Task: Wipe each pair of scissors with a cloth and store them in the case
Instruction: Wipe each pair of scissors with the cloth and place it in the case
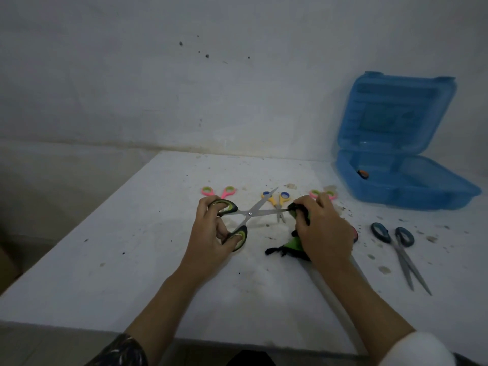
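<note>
My left hand [211,233] holds the green-and-black scissors [249,213] by their handles, blades spread wide above the table. My right hand [323,228] grips a green and black cloth [297,244] and pinches it around the tip of one blade. The blue case [412,196] stands open at the back right, with a small dark and orange object [363,174] inside. On the table lie pink scissors [219,192], yellow scissors with blue loops [277,202], a second pink pair [324,193] partly behind my right hand, and dark blue scissors [401,252].
The white table [132,260] is stained and speckled with crumbs, mostly at the right. A pale tube [335,294] runs under my right forearm to the front edge. A small red thing [355,235] peeks out behind my right hand. A wall stands close behind.
</note>
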